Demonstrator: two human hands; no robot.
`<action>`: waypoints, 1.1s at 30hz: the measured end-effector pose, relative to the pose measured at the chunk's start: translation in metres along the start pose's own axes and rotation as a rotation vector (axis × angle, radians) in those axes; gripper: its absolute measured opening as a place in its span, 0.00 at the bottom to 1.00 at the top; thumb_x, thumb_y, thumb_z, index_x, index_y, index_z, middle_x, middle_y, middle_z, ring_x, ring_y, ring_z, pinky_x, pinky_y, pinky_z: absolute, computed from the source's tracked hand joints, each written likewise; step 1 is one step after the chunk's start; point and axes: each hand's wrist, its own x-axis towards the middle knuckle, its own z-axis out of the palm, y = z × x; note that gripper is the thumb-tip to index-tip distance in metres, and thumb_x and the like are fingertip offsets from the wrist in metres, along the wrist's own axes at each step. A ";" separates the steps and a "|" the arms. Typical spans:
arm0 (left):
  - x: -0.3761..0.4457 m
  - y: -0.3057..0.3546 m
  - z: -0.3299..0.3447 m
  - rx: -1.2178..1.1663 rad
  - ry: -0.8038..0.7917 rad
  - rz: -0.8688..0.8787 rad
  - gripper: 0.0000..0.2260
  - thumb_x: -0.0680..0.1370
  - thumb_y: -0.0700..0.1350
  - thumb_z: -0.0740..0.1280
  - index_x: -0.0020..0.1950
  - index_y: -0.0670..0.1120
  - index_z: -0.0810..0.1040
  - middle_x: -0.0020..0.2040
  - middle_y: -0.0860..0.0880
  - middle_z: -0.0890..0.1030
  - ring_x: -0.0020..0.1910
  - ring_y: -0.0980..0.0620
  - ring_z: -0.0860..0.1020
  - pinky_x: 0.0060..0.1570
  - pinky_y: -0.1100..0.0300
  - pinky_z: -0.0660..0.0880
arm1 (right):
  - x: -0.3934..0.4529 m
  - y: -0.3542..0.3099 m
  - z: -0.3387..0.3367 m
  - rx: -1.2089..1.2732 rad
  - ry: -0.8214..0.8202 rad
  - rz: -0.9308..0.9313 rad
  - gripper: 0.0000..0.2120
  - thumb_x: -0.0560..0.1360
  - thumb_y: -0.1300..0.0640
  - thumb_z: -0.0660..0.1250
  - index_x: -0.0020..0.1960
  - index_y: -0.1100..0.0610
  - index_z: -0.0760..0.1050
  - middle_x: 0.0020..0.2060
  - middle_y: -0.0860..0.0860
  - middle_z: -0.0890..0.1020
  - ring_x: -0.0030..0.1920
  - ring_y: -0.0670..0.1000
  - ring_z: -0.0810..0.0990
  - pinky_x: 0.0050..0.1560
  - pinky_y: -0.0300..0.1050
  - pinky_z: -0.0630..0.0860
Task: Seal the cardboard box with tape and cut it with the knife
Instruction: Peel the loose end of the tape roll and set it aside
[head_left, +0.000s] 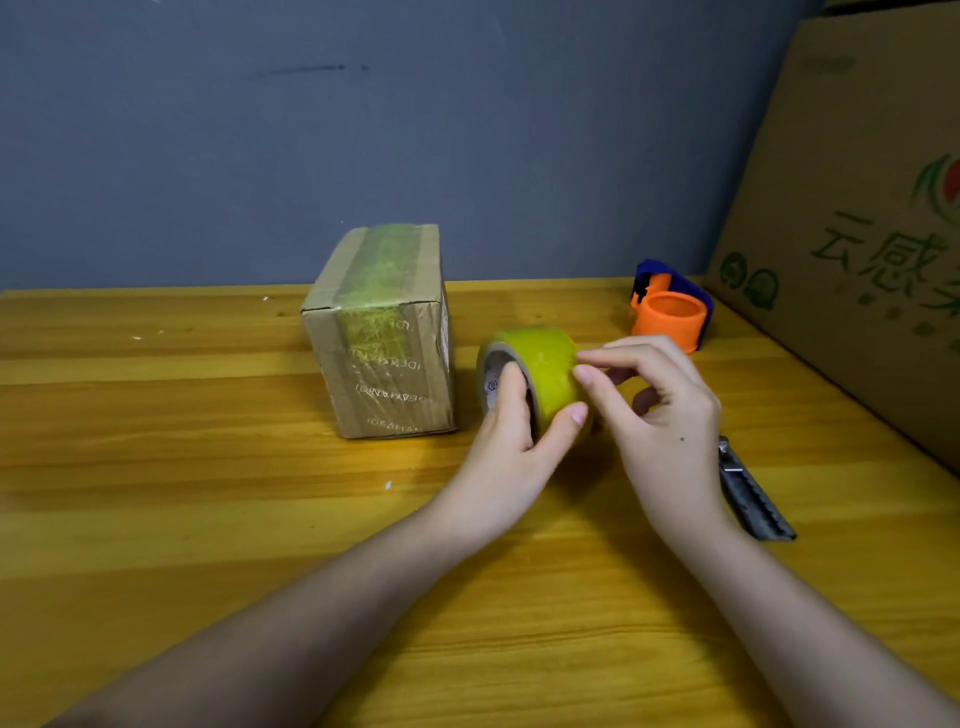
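Note:
A small cardboard box stands upright on the wooden table, with a yellowish tape strip over its top and down its front. Just right of it, my left hand grips a roll of yellow tape, thumb through the core and fingers around the outside. My right hand touches the roll's outer surface with its fingertips, picking at the tape. A grey utility knife lies on the table to the right, partly hidden behind my right wrist.
An orange and blue tape dispenser sits at the back right of the table. A large printed cardboard carton leans along the right edge. A grey wall closes off the back.

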 end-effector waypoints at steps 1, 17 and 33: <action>-0.001 0.000 0.001 0.025 -0.019 0.005 0.25 0.71 0.55 0.63 0.64 0.44 0.65 0.62 0.49 0.75 0.62 0.58 0.73 0.66 0.56 0.69 | 0.000 0.000 0.000 -0.016 0.012 -0.001 0.03 0.73 0.60 0.70 0.46 0.59 0.82 0.43 0.51 0.80 0.45 0.41 0.77 0.44 0.30 0.68; -0.003 0.009 0.000 0.312 0.031 0.041 0.27 0.71 0.61 0.55 0.62 0.45 0.65 0.54 0.44 0.79 0.55 0.41 0.77 0.55 0.43 0.74 | -0.003 -0.005 0.005 -0.254 0.003 -0.148 0.05 0.77 0.58 0.63 0.45 0.59 0.75 0.43 0.51 0.77 0.46 0.50 0.72 0.48 0.39 0.66; -0.003 0.006 0.002 0.120 -0.003 -0.021 0.16 0.74 0.52 0.61 0.59 0.50 0.67 0.51 0.59 0.76 0.50 0.68 0.74 0.53 0.69 0.70 | 0.002 -0.002 0.000 -0.351 0.006 -0.395 0.07 0.77 0.59 0.67 0.42 0.62 0.78 0.44 0.51 0.84 0.45 0.51 0.82 0.42 0.48 0.78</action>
